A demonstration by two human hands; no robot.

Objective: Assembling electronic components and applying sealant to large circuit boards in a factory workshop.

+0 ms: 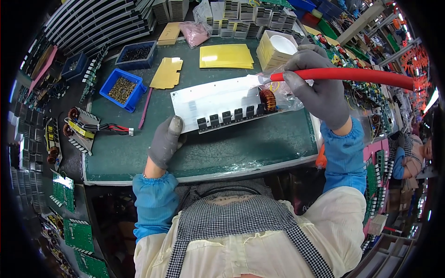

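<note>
My left hand, in a grey glove, is closed on the left end of a circuit board with a flat silver heat sink plate. Several black transistors line the board's near edge, and a copper-wound coil sits at its right end. My right hand, also gloved, pinches a thick, red-handled tool whose handle stretches off to the right. The tool's narrow tip meets the plate's upper right corner, where something whitish shows. Whether that tip is a brush or a blade is too small to tell.
A blue bin of small brass-coloured parts and a darker bin of black parts stand at the left. Yellow sheets and a white roll in a carton lie beyond the board. A wired assembly rests far left.
</note>
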